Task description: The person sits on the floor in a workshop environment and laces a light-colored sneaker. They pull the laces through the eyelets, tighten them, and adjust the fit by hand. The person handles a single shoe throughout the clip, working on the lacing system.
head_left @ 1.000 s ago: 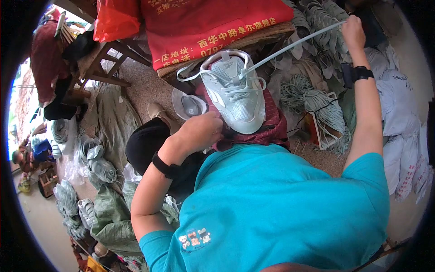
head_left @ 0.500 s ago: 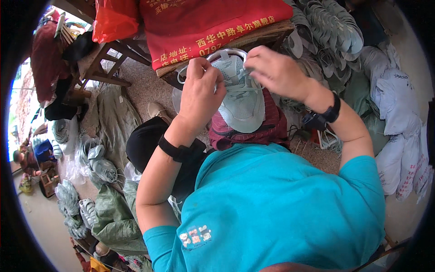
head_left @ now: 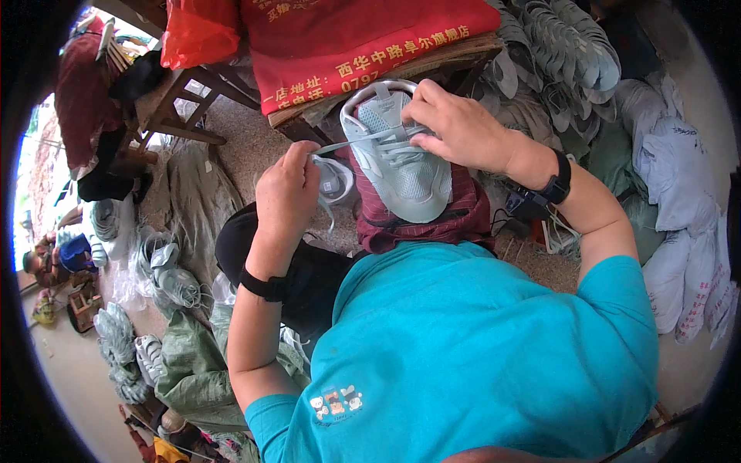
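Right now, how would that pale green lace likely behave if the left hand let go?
Probably floppy: the lace runs straight only where the left hand pulls it taut from the shoe. Likely light, and it would sag.

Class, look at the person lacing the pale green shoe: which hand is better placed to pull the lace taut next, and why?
Probably the left hand: it pinches the lace out beside the shoe, with open space to draw outward. The right hand rests on the shoe's eyelets, seemingly steadying it.
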A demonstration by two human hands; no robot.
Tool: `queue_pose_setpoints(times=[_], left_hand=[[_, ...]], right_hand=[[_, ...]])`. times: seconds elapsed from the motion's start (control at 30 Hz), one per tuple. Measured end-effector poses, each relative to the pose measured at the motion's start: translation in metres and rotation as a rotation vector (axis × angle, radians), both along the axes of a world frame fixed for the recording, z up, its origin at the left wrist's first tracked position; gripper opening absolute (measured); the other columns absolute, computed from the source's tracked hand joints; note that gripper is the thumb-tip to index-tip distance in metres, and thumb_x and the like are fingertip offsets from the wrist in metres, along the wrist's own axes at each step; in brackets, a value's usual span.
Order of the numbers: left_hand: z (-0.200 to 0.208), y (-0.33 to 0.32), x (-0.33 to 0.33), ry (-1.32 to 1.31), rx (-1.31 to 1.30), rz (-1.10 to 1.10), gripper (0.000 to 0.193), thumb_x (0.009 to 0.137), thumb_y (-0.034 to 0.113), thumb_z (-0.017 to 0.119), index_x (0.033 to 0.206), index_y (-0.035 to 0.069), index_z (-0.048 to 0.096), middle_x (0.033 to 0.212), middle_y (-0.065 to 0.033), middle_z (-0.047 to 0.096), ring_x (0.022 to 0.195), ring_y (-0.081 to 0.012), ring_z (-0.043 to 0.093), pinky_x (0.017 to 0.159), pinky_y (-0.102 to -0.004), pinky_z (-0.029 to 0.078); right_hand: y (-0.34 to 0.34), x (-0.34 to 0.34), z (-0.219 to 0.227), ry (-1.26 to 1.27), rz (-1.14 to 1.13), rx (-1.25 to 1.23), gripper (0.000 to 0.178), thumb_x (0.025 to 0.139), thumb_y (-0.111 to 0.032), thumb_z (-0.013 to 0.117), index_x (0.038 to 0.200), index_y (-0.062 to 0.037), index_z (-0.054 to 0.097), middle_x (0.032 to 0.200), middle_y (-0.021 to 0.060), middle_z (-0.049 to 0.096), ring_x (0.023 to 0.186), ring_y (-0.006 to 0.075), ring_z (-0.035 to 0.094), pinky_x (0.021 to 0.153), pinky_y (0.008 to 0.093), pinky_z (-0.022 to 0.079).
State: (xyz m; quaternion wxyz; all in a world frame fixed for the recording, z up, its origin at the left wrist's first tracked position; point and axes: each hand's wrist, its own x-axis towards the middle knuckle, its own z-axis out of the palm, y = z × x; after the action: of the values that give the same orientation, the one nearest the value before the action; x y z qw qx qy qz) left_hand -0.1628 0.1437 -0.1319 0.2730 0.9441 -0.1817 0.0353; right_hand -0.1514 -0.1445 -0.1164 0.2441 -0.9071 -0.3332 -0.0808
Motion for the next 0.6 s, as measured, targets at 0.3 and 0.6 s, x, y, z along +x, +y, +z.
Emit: queue_pose_setpoints(times=[0.3, 0.6], left_hand=[[0.001, 0.018, 0.001, -0.098, 0.097, 0.032, 0.023, 0.083, 0.008, 0.056, 0.106, 0.011, 0.061, 0.090, -0.0118, 0.067, 0.079, -0.0323, 0.065, 0.072, -0.0409, 0.051], [0.007, 0.102, 0.011, -0.023, -0.049, 0.264, 0.024, 0.087, 0.000, 0.054, 0.108, 0.006, 0.065, 0.098, -0.0133, 0.068, 0.088, -0.0293, 0.068, 0.074, -0.0343, 0.053]], right_hand=[[0.003, 0.004, -0.004, 0.155, 0.015, 0.028, 0.018, 0.084, -0.007, 0.063, 0.099, -0.0041, 0.053, 0.088, 0.0125, 0.056, 0.078, 0.0345, 0.060, 0.069, 0.0403, 0.050], [-0.016, 0.016, -0.021, 0.958, -0.158, 0.607, 0.024, 0.093, -0.023, 0.063, 0.075, -0.0085, 0.059, 0.070, -0.0093, 0.050, 0.066, 0.0003, 0.043, 0.058, 0.0189, 0.034]])
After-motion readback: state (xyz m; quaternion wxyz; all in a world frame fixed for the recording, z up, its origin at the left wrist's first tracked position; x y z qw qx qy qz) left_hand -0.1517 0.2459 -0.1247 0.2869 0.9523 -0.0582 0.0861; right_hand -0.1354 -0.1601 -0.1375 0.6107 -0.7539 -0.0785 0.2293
